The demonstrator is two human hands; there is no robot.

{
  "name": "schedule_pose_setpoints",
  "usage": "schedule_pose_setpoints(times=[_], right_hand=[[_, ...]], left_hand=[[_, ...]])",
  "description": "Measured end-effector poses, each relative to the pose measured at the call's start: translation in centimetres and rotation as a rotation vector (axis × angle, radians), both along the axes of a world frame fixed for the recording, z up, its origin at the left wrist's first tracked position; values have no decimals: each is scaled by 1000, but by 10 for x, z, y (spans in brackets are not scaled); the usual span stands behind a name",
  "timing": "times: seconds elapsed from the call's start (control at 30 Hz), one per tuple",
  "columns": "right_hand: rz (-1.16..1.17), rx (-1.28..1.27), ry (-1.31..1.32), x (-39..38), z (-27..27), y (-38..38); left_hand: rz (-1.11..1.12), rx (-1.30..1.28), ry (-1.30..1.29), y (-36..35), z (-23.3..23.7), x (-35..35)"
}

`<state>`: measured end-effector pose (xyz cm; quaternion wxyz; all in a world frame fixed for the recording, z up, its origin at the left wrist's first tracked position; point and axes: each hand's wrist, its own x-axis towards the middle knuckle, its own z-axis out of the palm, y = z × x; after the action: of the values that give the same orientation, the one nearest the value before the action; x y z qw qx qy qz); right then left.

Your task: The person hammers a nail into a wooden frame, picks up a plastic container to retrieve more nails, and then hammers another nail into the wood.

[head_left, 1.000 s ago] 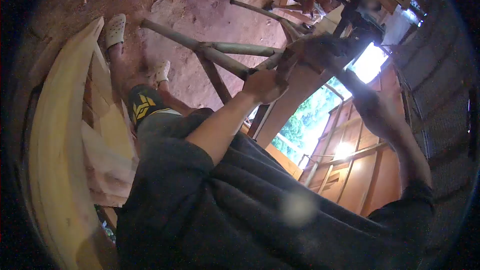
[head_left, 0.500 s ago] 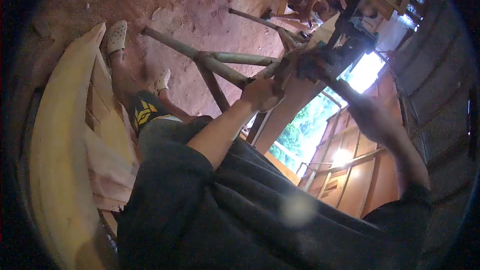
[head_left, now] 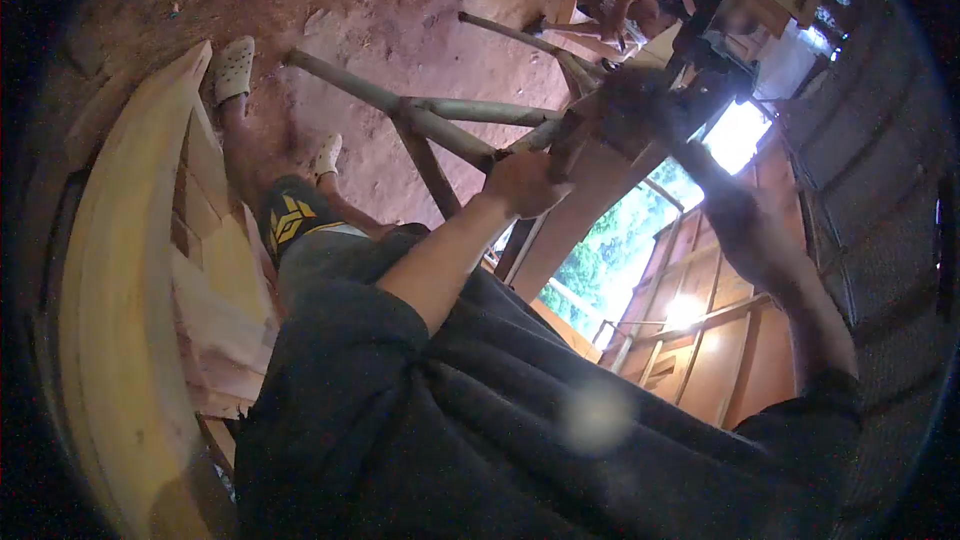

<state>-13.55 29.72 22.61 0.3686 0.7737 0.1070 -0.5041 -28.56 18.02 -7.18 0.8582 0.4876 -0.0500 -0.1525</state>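
At the plank (head_left: 582, 208), one hand (head_left: 520, 183) (bare) curls.

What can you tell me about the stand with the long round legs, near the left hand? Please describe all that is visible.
The stand is made of round grey-brown bars, perhaps metal pipe. Several slanted legs spread out, and a crossbar meets one leg at a joint with a darker brace. In this tilted view, the leg ends point toward the upper left, seemingly resting on the reddish floor. Its upper part passes behind the left hand; contact cannot be told.
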Motion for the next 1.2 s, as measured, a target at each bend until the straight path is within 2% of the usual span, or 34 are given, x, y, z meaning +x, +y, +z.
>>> schedule_pose_setpoints(times=[0.03,0.07,0.13,0.17,0.2,0.27,0.33,0.37,0.43,0.47,0.5,0.53,0.57,0.6,0.67,0.7,0.73,0.8,0.83,0.87,0.93,1.0,1.03,1.07,1.13,1.2], right_hand=[[61,298,-35,3,-3,1],[58,296,-35,2,-4,8],[-368,582,-281,-3,-3,29],[-583,718,-405,-6,-2,34],[-583,716,-403,-5,4,22],[-326,-265,-172,0,18,-22],[-73,-750,419,3,6,-41],[-66,-746,423,-2,3,-28],[-216,-501,199,-23,2,5],[-234,-506,197,-24,12,-9],[-881,-100,-232,-19,29,-33],[-1468,374,-680,-17,23,-28],[-582,442,-496,-14,13,-19],[292,438,-264,-11,-9,18],[-160,235,-591,-4,6,41],[-43,475,-545,-3,-3,40],[-47,471,-548,-6,-4,32],[301,470,-238,-15,-10,3],[-85,-85,-211,-17,4,-9],[63,-199,-86,-16,5,-29],[87,-261,-6,-16,2,-3],[-96,-20,-156,-13,19,-12],[-88,164,-204,-12,14,-7],[-359,144,-394,-3,29,-14],[99,445,-423,-6,5,20],[108,491,-459,-24,-19,48]], left_hand=[[105,45,-79,-13,-5,-1],[102,43,-78,7,0,2],[-151,55,66,50,11,7],[-152,53,66,50,10,8],[-217,33,45,49,9,11],[-267,14,31,31,5,15],[42,58,0,-22,-1,3],[46,64,5,-14,-1,5],[9,-77,121,12,5,6],[-8,-84,116,19,7,3],[-43,-41,44,26,4,2],[-70,5,-30,27,2,6],[-11,70,-77,-15,-9,0],[-14,68,-84,-11,-6,0],[12,-6,18,5,-1,2],[7,-6,16,-2,-3,1],[-37,16,33,-11,-6,1],[-72,39,50,-17,-4,4],[-95,17,21,-13,-2,7],[-120,2,-8,-8,-4,9],[-63,-48,23,-3,-9,10],[-53,-132,20,4,0,3],[-150,-114,35,24,1,10],[-244,-93,54,34,2,15],[-231,-98,31,26,0,15],[-158,-52,11,29,1,13]])
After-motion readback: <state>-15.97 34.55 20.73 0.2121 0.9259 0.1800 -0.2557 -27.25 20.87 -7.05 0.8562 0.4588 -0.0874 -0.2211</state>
